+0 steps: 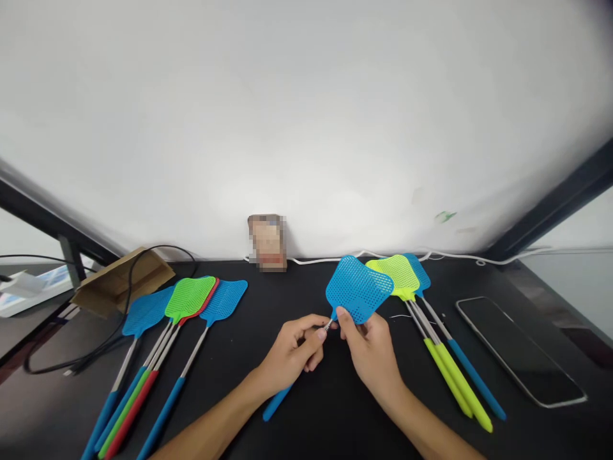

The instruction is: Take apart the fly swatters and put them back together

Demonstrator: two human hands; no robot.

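A: What is recorded nearest to the wearer?
B: A blue handle (276,404) is seen projecting below the left hand (297,350). It is taken as part of the blue fly swatter (358,289) held between both hands over the black tabletop (316,428).
A: How is the grip found?
B: The metal shaft is pinched between left thumb and fingers, just below the mesh head. The head's lower edge is clasped by the right hand (368,345), with its thumb laid on the front; its other fingers are largely hidden.
A: And to either side?
B: On the left, a group of blue, green and red swatters (191,299) is laid out, the green head overlapping the red. On the right, two yellow-green swatters (396,273) are placed beside a blue one (421,273), heads overlapping. Beyond these, farther right, a phone (520,351) is noted, its screen dark.
A: Farther back?
B: An opened cardboard box (125,281) is crossed by a black cable (130,281). A blurred upright item (269,244) is positioned against the white wall (306,128).
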